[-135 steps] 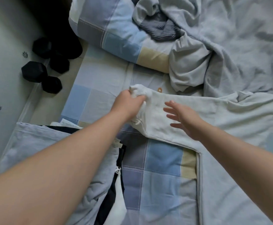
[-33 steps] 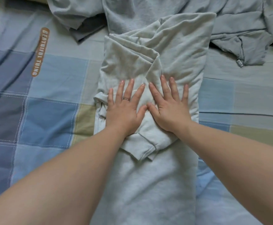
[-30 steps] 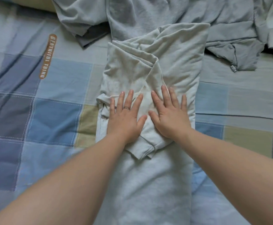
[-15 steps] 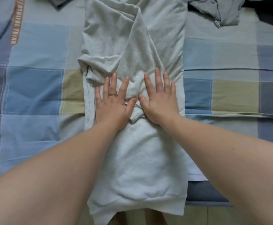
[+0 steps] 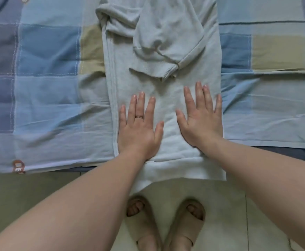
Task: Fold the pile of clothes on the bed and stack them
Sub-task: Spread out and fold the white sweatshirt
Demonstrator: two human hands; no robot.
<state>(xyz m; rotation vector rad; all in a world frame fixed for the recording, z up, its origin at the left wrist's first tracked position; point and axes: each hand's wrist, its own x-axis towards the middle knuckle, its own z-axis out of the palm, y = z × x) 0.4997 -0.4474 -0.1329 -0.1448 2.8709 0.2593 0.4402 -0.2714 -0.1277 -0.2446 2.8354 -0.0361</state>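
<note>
Pressed left hand [image 5: 139, 131] and right hand [image 5: 200, 124] flat, fingers straight, on the pale sweatshirt [image 5: 166, 87] lying lengthwise on the bed [image 5: 48, 87], sleeves [image 5: 153, 71] folded in, hem [image 5: 184, 170] hanging past the edge. Seemed to be smoothing; likely needed next to grip the hem and fold it up over the sleeves.

My sweatshirt [image 5: 166, 107] at frame centre is pale grey-green. The bedsheet [image 5: 48, 87] is checked in blues, slate and tan with white stitching. My ring [image 5: 139, 117] looks rose-gold, I think. The slippers [image 5: 186, 230] at the bottom are beige.
</note>
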